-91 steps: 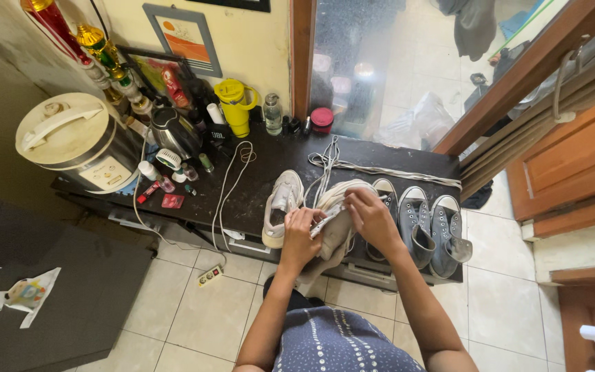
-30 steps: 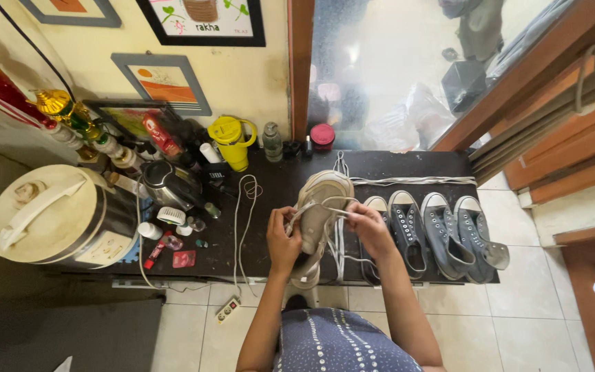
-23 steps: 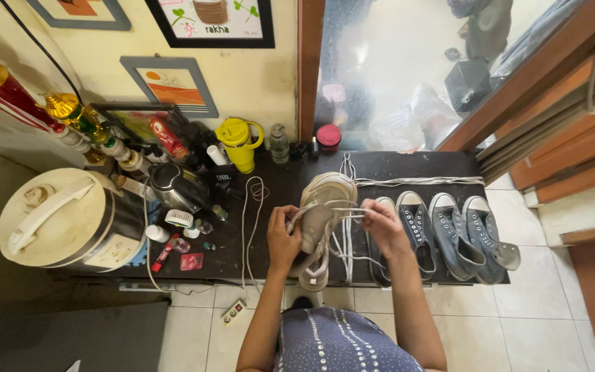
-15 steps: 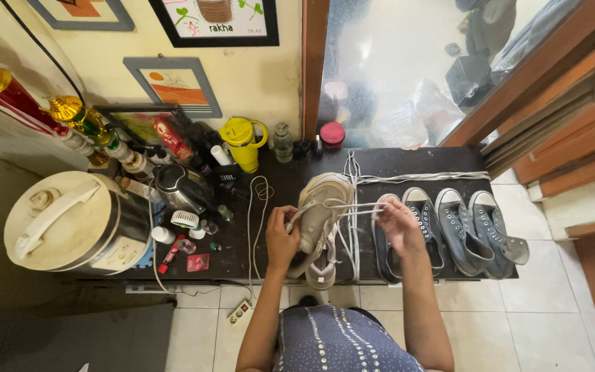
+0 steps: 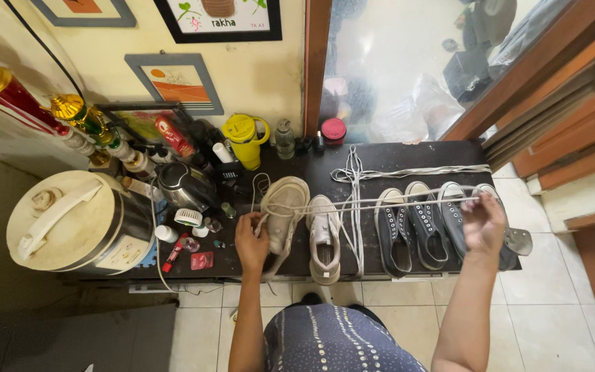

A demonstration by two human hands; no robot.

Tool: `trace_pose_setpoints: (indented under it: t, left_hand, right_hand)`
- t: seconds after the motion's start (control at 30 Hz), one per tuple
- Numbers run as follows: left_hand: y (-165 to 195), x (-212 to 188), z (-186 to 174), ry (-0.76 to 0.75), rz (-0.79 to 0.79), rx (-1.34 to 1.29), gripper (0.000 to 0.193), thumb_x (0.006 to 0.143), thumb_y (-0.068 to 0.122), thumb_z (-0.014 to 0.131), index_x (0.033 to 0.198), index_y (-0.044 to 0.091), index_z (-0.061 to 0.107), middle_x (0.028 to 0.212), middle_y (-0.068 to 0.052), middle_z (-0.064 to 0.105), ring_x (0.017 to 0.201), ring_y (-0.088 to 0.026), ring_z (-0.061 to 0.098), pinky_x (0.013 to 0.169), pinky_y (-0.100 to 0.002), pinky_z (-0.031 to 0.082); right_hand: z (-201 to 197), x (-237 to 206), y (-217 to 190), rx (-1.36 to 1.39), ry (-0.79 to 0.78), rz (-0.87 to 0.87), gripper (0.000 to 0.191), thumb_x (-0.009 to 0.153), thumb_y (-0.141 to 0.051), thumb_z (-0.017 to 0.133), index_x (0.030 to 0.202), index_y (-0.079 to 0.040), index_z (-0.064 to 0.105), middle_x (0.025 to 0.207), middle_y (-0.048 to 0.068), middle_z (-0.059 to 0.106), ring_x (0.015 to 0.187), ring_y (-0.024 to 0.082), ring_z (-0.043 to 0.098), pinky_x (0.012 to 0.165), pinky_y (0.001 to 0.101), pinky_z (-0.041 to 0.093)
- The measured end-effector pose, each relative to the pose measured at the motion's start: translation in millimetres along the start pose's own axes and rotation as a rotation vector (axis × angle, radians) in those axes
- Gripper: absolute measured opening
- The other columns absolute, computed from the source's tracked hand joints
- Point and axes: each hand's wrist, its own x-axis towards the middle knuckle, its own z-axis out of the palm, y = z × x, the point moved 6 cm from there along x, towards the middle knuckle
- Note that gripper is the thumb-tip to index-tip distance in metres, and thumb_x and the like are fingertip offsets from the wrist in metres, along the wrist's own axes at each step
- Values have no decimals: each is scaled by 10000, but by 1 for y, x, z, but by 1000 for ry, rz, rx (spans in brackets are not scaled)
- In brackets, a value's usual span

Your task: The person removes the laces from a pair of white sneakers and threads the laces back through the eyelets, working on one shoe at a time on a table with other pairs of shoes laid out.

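Note:
My left hand (image 5: 251, 241) grips a cream sneaker (image 5: 284, 210), held sole-up over the dark table (image 5: 408, 157). A white shoelace (image 5: 380, 201) runs taut from that shoe to my right hand (image 5: 483, 222), which pinches its free end far to the right, above the grey sneakers. A second cream sneaker (image 5: 324, 238) lies flat on the table just right of the held shoe.
Two pairs of grey sneakers (image 5: 425, 224) sit in a row on the right. Loose white laces (image 5: 355, 176) lie across the table's back. At the left are a kettle (image 5: 180, 182), a yellow jug (image 5: 244, 140), bottles, small items and a large cream cooker (image 5: 74, 220).
My right hand has swung out to the right, drawing the lace out of the cream sneaker into a long taut line. The left hand still holds the shoe.

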Motion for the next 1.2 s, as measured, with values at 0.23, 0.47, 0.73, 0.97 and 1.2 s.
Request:
trace_pose_setpoints:
  t: [0.23, 0.47, 0.73, 0.97, 1.2]
  left_hand:
    - [-2, -3, 5, -47, -36, -63, 308, 798, -34, 691, 1096, 32, 647, 1004, -122, 647, 883, -288, 670, 784, -382, 538]
    - [3, -15, 16, -97, -32, -95, 351, 753, -54, 686, 1089, 43, 658, 997, -125, 663, 915, -299, 672, 814, -385, 522]
    - [0, -31, 22, -124, -82, -130, 352, 745, -63, 664, 1082, 40, 641, 1012, -131, 660, 933, -291, 688, 819, -381, 529]
    - [-7, -38, 29, -163, -145, -164, 345, 735, -63, 634, 1061, 50, 645, 992, -116, 668, 916, -277, 699, 825, -374, 542]
    - [-2, -39, 33, -166, -90, -67, 275, 784, 2, 696, 1047, 72, 651, 986, -104, 678, 926, -303, 682, 812, -401, 516]
  right_hand:
    - [59, -15, 48, -333, -192, 57, 101, 1013, -148, 661, 969, -106, 579, 1131, 91, 705, 1029, 165, 650, 950, 308, 506]
    - [139, -62, 152, -1224, -534, -25, 276, 979, -240, 654, 1169, -63, 562, 906, 61, 665, 800, 170, 661, 699, 314, 562]
    - [165, -101, 189, -1670, -693, -134, 250, 935, -309, 713, 1016, -90, 624, 1034, 92, 608, 767, 337, 681, 629, 450, 532]
    - [157, -95, 198, -1444, -728, 10, 251, 941, -260, 693, 984, -42, 575, 942, 130, 586, 786, 357, 614, 682, 452, 491]
    - [167, -100, 199, -1438, -843, 22, 194, 983, -219, 622, 970, -32, 572, 879, 159, 563, 816, 369, 590, 703, 443, 466]
